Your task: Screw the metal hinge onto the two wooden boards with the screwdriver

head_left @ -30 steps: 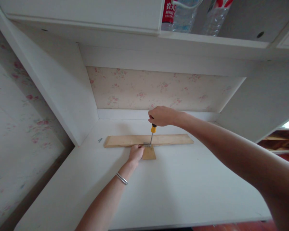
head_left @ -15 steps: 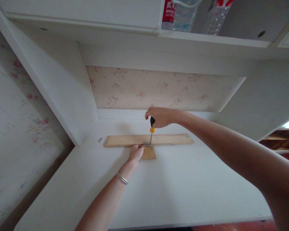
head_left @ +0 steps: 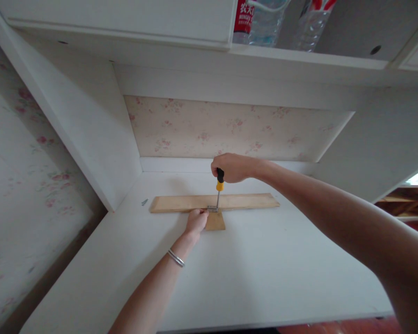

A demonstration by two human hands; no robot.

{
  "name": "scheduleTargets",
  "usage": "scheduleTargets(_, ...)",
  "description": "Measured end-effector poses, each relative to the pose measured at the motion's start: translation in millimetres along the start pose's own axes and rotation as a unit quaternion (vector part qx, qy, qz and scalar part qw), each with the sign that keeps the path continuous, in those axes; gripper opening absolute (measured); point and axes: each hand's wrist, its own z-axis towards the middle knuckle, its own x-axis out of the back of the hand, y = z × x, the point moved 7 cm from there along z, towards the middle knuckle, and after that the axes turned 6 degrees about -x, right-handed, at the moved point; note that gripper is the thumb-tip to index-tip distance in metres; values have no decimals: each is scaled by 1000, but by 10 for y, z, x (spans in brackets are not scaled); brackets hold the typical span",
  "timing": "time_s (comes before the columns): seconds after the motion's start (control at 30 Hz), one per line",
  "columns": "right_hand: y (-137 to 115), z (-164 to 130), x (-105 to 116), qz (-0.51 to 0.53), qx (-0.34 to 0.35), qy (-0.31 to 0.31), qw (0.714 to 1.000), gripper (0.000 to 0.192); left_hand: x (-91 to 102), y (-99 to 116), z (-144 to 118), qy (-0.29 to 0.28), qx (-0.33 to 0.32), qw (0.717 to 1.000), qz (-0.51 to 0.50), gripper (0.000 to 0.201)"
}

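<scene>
The white tabletop [head_left: 282,273] spreads across the lower view, with a white overhead cabinet [head_left: 125,23] above it and a strip of floral wallpaper [head_left: 209,130] showing at the back between the two. Toward the rear of the tabletop a long wooden board [head_left: 247,201] lies flat, running left to right. In the open compartment of the cabinet stand clear plastic bottles [head_left: 311,28], partly cut off by the top edge. The right hand [head_left: 232,168] is wrapped around the black and yellow handle of a screwdriver [head_left: 219,185], which stands nearly upright with its tip down at the board's near edge. The left hand [head_left: 197,220] has its fingers drawn together beside the joint; whether they pinch wood or metal cannot be told. Just right of it, a short wooden piece [head_left: 215,221] extends toward the person from the middle of the long board, making a T. A silver bracelet [head_left: 176,258] circles the left wrist. A hinge-like metal fitting [head_left: 212,208] sits where the two wooden pieces meet, under the screwdriver's tip. Smallest are the screws [head_left: 145,202], lying on the tabletop just beyond the board's left end.
</scene>
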Motion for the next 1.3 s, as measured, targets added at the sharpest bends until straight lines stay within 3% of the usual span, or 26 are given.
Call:
scheduleTargets(0.2, 14, -46, 89, 17, 20, 19, 999, 26, -29, -11, 13, -25, 2, 1000, 4, 23)
scheduleTargets(0.37, 123, -168, 166, 38, 10, 50, 998, 27, -28, -6, 29, -22, -30, 996, 78, 23)
scheduleTargets(0.5, 311, -383, 114, 76, -41, 77, 993, 28, -18, 38, 17, -22, -65, 981, 179, 26)
scheduleTargets(0.6, 531, -667, -66, 176, -113, 111, 971, 28, 18, 128, -13, -5, -112, 961, 254, 27)
scheduleTargets(0.63, 624, -791, -161, 230, -145, 134, 953, 28, 30, 160, -28, 0, -128, 954, 273, 28)
scheduleTargets(0.7, 820, -1075, -444, 368, -219, 183, 885, 26, 49, 194, -55, 0, -142, 944, 297, 32)
scheduleTargets(0.77, 969, -1378, -825, 510, -281, 230, 780, 31, 69, 205, -80, -7, -136, 941, 310, 35)
scheduleTargets(0.87, 1039, -1775, -1420, 698, -309, 295, 574, 37, 119, 303, -133, 13, -154, 923, 353, 36)
scheduleTargets(0.93, 1008, -1967, -1755, 760, -321, 306, 475, 36, 113, 455, -192, 31, -207, 897, 390, 32)
scheduleTargets(1.0, 962, -2110, -2005, 794, -331, 310, 405, 36, 34, 612, -253, 14, -268, 868, 418, 29)
scheduleTargets(1.07, 931, -2207, -2165, 814, -332, 318, 355, 36, -97, 729, -293, -40, -319, 837, 443, 29)
scheduleTargets(1.13, 921, -2265, -2260, 824, -332, 326, 323, 36, -220, 792, -294, -100, -347, 803, 474, 31)
scheduleTargets(1.3, 934, -2297, -2335, 833, -321, 328, 308, 37, -353, 804, -166, -182, -372, 742, 528, 34)
